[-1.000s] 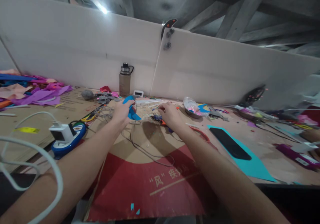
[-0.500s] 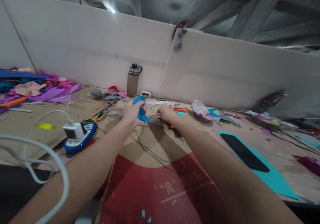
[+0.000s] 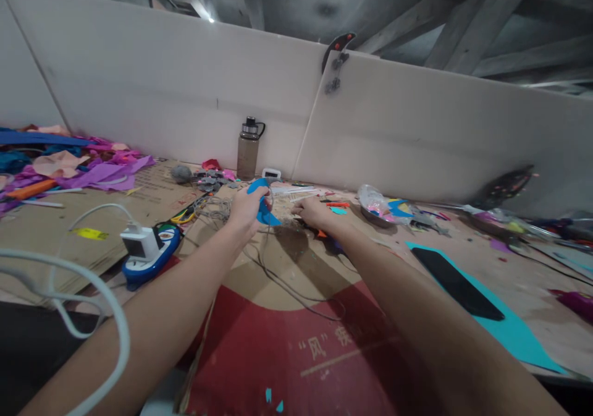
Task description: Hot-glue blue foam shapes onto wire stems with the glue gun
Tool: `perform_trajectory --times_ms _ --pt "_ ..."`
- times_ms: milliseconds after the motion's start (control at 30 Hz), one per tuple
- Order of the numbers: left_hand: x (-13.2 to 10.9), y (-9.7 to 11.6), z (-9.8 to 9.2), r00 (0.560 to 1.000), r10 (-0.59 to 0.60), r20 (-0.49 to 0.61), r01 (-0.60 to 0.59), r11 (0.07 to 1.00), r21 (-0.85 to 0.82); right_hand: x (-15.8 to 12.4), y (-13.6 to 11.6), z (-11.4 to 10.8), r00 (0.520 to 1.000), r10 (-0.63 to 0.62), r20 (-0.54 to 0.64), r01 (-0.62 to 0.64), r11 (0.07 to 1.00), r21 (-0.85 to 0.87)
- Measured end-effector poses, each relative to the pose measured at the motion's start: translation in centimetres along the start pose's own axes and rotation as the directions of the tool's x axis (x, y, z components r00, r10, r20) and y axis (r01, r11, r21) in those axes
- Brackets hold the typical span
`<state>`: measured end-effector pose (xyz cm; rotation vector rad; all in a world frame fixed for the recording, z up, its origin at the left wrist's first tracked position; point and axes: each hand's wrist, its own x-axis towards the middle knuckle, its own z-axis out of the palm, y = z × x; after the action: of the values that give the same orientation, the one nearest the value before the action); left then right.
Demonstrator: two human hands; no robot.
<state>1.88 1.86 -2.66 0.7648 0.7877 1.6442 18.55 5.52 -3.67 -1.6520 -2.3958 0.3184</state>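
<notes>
My left hand (image 3: 248, 209) is closed on a curved blue cut piece (image 3: 269, 214), which looks like felt or foam sheet. A thin grey cord (image 3: 263, 261) hangs down from beside the piece and loops over the red and tan board (image 3: 259, 354). Just to the right, my right hand (image 3: 311, 211) is low over the board with its fingers bent together. Whatever lies between those fingertips is too small to make out. A tangle of grey cord (image 3: 217, 211) lies left of my left hand. Small orange scraps (image 3: 321, 234) sit under my right wrist.
A water bottle (image 3: 248, 150) stands by the white partition (image 3: 185, 94). At left are a power strip (image 3: 152, 255) with a charger, a white cable (image 3: 123, 329) and coloured scraps (image 3: 111, 172). At right are a bowl (image 3: 376, 217) and a black phone (image 3: 456, 280) on a turquoise sheet (image 3: 519, 342).
The view has shifted slightly. My right fingers have moved a little at the same spot, while my left hand keeps the blue piece in place.
</notes>
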Motion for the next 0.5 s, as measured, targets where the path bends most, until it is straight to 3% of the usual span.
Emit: perform_trajectory --times_ms 100,200,267,367,500 --pt "0.0 -0.1 -0.1 1.000 0.007 0.003 -0.007 1.000 0.000 -2.2 1.9 -1.2 0.999 -0.037 0.009 0.037 0.999 0.025" --pt "-0.1 -0.1 -0.1 1.000 0.003 0.016 -0.004 1.000 0.015 -4.4 5.7 -2.2 0.992 -0.003 -0.125 0.001 1.000 -0.013" --pt "-0.1 -0.2 0.0 1.000 -0.003 0.020 0.003 1.000 0.025 -5.5 8.5 -2.5 0.970 0.077 -0.229 -0.103 0.989 -0.104" --pt "0.1 -0.4 -0.1 1.000 -0.005 0.021 0.005 0.999 0.035 -6.6 11.6 -2.3 0.974 0.132 -0.183 -0.184 0.934 -0.305" --pt "0.4 -0.7 -0.3 1.000 -0.012 0.026 0.011 0.999 0.037 -6.9 12.7 -1.3 0.977 0.147 -0.152 -0.197 0.896 -0.398"
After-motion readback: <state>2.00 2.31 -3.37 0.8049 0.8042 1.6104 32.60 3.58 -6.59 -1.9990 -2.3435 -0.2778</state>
